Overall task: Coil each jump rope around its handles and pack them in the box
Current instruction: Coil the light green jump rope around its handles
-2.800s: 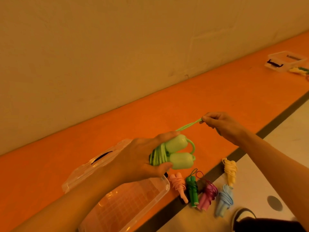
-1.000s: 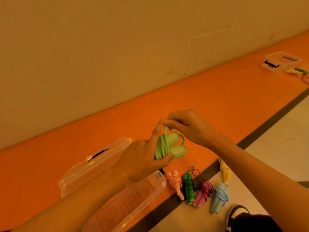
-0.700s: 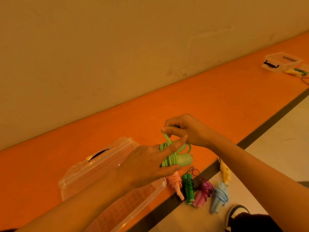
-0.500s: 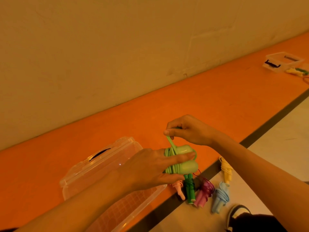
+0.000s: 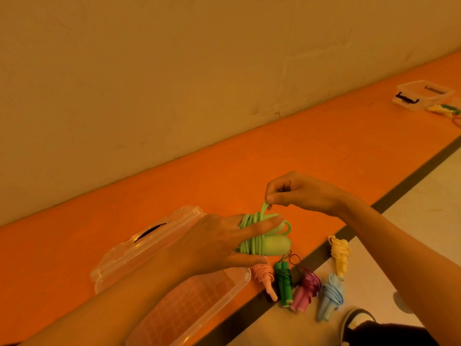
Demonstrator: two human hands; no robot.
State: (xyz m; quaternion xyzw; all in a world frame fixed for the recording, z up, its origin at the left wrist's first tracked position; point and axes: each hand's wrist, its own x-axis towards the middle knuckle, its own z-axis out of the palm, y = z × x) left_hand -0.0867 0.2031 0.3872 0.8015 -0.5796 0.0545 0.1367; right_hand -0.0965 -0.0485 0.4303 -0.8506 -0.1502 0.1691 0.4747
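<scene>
Finishing the wrap is the step in hand, as far as the head view shows, and it calls for steady tension more than speed.

The left hand (image 5: 219,243) grips the light green jump rope (image 5: 270,243) by its two handles, held side by side. The thumb is underneath, and the forefinger lies straight along the top, pressing on the coils. Just above that forefinger, the right hand (image 5: 304,196) pinches the free loop (image 5: 264,208) between thumb and fingertip and draws it upward, taut.

To do this well, I would leave the left forefinger on the turns so none springs loose. The right hand can then lead the loop under a turn or over a handle end and pull it snug. A slack pull would probably let the springy cord unwind. Whether the loop is already threaded under a coil I cannot tell.

Below the left wrist sits the clear box (image 5: 239,278), open, with its lid (image 5: 139,245) lying beyond it on the orange strip (image 5: 299,151). Under the right forearm five wound ropes lie in a row: pink rope (image 5: 262,273), dark green rope (image 5: 283,283), magenta rope (image 5: 306,288), blue rope (image 5: 330,293) and yellow rope (image 5: 339,253). None of them is in the box, so packing seems not yet begun. The green bundle need only be lowered a little toward the left wrist to go in.
</scene>
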